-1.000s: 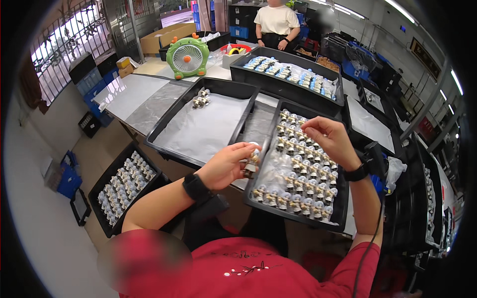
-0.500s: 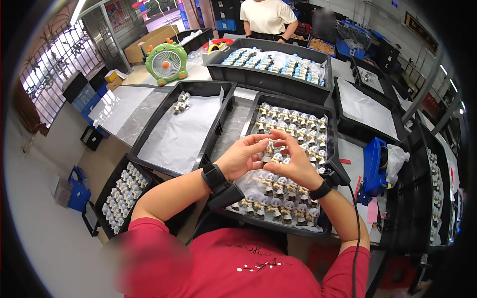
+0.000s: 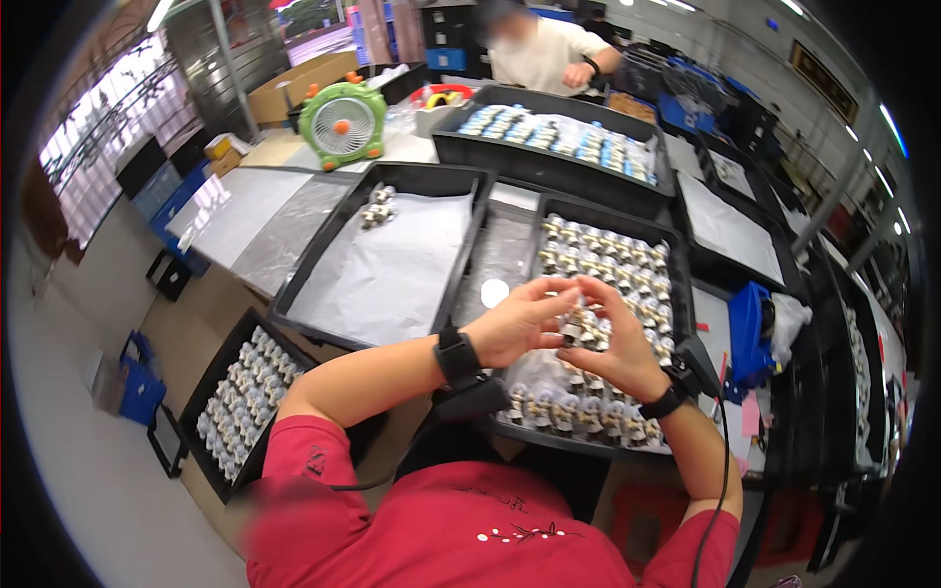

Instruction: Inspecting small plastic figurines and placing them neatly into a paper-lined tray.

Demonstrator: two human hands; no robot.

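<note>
Above the tray of figurines, a small pale-haired figurine [image 3: 575, 325] sits between the fingers of both my hands. My left hand [image 3: 518, 320] reaches it from the left, its fingers curled and their tips against it. From the other side my right hand [image 3: 627, 351] curves around it with thumb and forefinger. The fingers partly hide the figurine. Beneath them is a black tray [image 3: 683, 257] with rows of similar figurines standing close together, and a crumpled clear plastic sheet shows near its front rows.
Left of it lies a paper-lined black tray [image 3: 377, 269] with a few figurines [image 3: 378, 206]. A lower crate [image 3: 245, 392] holds more. Behind are a green fan [image 3: 341, 125] and a tray of blue-and-white pieces [image 3: 559, 137]. A co-worker [image 3: 544, 59] stands beyond; a blue bin [image 3: 752, 333] is at right.
My view has turned, so the trays sit further right in the picture. Both hands stay together over the figurine tray. The co-worker now leans in, one hand raised over the far tray.
</note>
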